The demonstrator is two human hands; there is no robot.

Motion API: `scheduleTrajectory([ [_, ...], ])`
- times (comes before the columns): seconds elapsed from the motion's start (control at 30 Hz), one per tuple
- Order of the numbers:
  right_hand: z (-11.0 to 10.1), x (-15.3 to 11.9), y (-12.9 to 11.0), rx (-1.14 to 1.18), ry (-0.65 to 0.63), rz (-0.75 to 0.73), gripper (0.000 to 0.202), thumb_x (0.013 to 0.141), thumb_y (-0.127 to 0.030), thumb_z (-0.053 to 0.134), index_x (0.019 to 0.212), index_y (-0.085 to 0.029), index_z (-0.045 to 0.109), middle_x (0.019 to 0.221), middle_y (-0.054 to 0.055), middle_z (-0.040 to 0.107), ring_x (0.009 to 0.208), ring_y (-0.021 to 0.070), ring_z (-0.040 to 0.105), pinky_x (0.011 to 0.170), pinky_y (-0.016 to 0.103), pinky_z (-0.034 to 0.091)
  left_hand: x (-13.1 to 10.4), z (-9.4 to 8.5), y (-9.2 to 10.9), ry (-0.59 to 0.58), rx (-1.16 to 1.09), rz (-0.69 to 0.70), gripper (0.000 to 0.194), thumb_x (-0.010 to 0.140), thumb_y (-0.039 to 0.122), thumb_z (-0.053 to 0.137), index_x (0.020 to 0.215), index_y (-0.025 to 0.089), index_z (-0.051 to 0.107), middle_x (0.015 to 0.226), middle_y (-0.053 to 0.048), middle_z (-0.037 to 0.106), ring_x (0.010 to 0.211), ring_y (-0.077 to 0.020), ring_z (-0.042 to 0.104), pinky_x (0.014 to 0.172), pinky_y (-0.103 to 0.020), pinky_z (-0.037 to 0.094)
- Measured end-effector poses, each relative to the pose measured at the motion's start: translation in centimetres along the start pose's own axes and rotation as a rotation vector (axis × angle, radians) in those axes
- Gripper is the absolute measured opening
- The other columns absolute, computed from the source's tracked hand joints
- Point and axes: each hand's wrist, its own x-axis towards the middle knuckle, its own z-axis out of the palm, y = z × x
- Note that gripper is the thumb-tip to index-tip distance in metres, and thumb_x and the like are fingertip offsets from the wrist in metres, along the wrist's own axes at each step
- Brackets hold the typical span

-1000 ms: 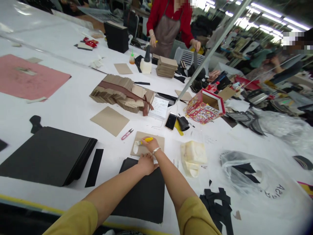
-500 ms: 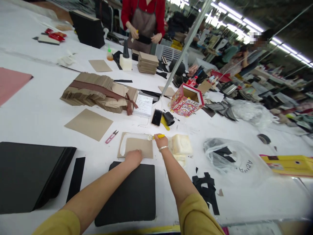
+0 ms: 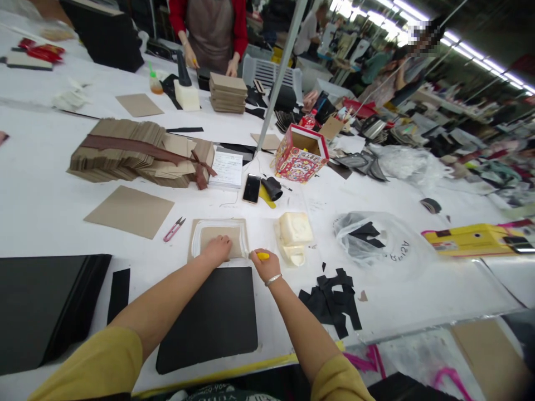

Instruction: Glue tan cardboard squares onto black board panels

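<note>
My right hand [image 3: 266,265] is closed round a yellow-handled brush [image 3: 262,256], its tip at the lower right corner of a small tan board [image 3: 242,236]. A white wet band runs along the board's left, top and right edges. My left hand [image 3: 219,249] rests on the board's middle, fingers bent and partly spread, apparently holding nothing. Just below the board lies a black panel [image 3: 213,317], partly under my left forearm. Right of the board stands a whitish container [image 3: 295,229] crusted with white stuff.
Pink snips [image 3: 173,229] and a larger tan board [image 3: 130,210] lie to the left. Beyond are a tied stack of boards [image 3: 137,150], a phone [image 3: 252,188] and a red patterned box [image 3: 301,153]. Black scraps [image 3: 334,298] lie at right. Across the table a person [image 3: 209,39] works.
My right hand has moved down from the board's top right to its lower right corner, and the white band now covers the right edge. The camera view has shifted.
</note>
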Motion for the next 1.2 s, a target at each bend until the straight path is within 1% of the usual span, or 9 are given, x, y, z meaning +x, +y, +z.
scheduleTrajectory([
  [0.2, -3.3, -1.5, -1.0, 0.407, 0.177, 0.115, 0.032, 0.079, -0.042, 0.045, 0.090, -0.018, 0.063, 0.068, 0.000, 0.062, 0.053, 0.0101, 0.056, 0.053, 0.022, 0.047, 0.0, -0.6, -0.6, -0.051, 0.023, 0.091, 0.028, 0.072, 0.031, 0.059, 0.092, 0.011, 0.059, 0.095, -0.015, 0.057, 0.091, -0.0256, 0.053, 0.074, -0.033, 0.043],
  [0.37, -4.9, -3.5, -1.9, 0.573, 0.230, 0.127, 0.045, 0.083, -0.045, 0.039, 0.118, -0.018, 0.045, 0.074, 0.000, 0.062, 0.046, 0.0069, 0.055, 0.048, 0.021, 0.048, -2.1, -2.1, -0.5, -0.010, 0.025, 0.118, 0.022, 0.082, 0.025, 0.041, 0.091, 0.013, 0.058, 0.092, -0.012, 0.058, 0.085, -0.0209, 0.056, 0.074, -0.032, 0.043],
  [0.47, -4.5, -4.3, -2.4, 0.548, 0.174, 0.100, 0.040, 0.085, -0.045, 0.035, 0.113, -0.018, 0.043, 0.073, 0.000, 0.062, 0.047, 0.0074, 0.056, 0.048, 0.021, 0.048, -4.8, -4.0, -1.1, 0.228, 0.006, 0.037, 0.026, 0.085, 0.022, 0.032, 0.090, 0.015, 0.057, 0.095, -0.012, 0.057, 0.092, -0.0209, 0.053, 0.078, -0.032, 0.042],
  [0.57, -3.3, -4.6, -3.7, 0.450, 0.081, 0.008, 0.027, 0.087, -0.039, 0.033, 0.099, -0.019, 0.045, 0.076, 0.000, 0.062, 0.055, 0.0087, 0.059, 0.055, 0.021, 0.048, -8.2, -6.4, -2.2, 0.631, -0.130, -0.112, 0.022, 0.083, 0.024, 0.037, 0.083, 0.016, 0.057, 0.088, -0.009, 0.058, 0.089, -0.0187, 0.053, 0.080, -0.030, 0.041],
  [0.67, -1.6, -4.7, -5.9, 0.307, 0.016, -0.029, 0.019, 0.085, -0.035, 0.036, 0.092, -0.020, 0.045, 0.075, 0.000, 0.061, 0.062, 0.0113, 0.060, 0.059, 0.023, 0.045, -11.2, -8.4, -2.4, 0.975, -0.407, -0.350, 0.015, 0.077, 0.029, 0.046, 0.077, 0.017, 0.055, 0.080, -0.004, 0.058, 0.079, -0.0158, 0.055, 0.076, -0.027, 0.044],
  [0.77, 0.1, -5.1, -8.1, 0.255, -0.001, 0.032, 0.018, 0.082, -0.035, 0.040, 0.092, -0.020, 0.044, 0.070, -0.001, 0.059, 0.060, 0.0138, 0.059, 0.057, 0.024, 0.043, -13.3, -9.2, -1.0, 1.152, -0.852, -0.571, 0.019, 0.072, 0.035, 0.052, 0.075, 0.017, 0.052, 0.066, 0.002, 0.054, 0.063, -0.0126, 0.055, 0.065, -0.027, 0.048],
  [0.93, 1.3, -6.4, -9.7, 0.503, 0.047, 0.098, 0.022, 0.077, -0.035, 0.048, 0.090, -0.021, 0.037, 0.066, -0.003, 0.056, 0.058, 0.0134, 0.058, 0.058, 0.025, 0.045, -14.9, -8.0, 2.3, 1.229, -1.493, -0.546, 0.023, 0.068, 0.036, 0.057, 0.073, 0.016, 0.047, 0.063, 0.005, 0.050, 0.057, -0.0092, 0.053, 0.056, -0.027, 0.052],
  [1.03, 0.5, -7.2, -9.5, 0.602, 0.110, 0.091, 0.025, 0.073, -0.033, 0.052, 0.089, -0.022, 0.035, 0.065, -0.005, 0.053, 0.060, 0.0119, 0.057, 0.062, 0.025, 0.046, -16.1, -7.4, 3.4, 1.225, -1.635, -0.500, 0.025, 0.066, 0.033, 0.061, 0.078, 0.017, 0.047, 0.067, 0.005, 0.052, 0.060, -0.0085, 0.054, 0.056, -0.026, 0.052],
  [1.2, -2.6, -8.9, -7.9, 0.665, 0.078, -0.010, 0.026, 0.075, -0.032, 0.053, 0.090, -0.022, 0.035, 0.070, -0.004, 0.051, 0.061, 0.0106, 0.053, 0.062, 0.024, 0.045, -19.5, -5.9, 3.0, 1.100, -1.720, -0.413, 0.049, 0.069, 0.036, 0.058, 0.112, 0.026, 0.038, 0.086, 0.002, 0.056, 0.063, -0.0088, 0.057, 0.059, -0.029, 0.053],
])
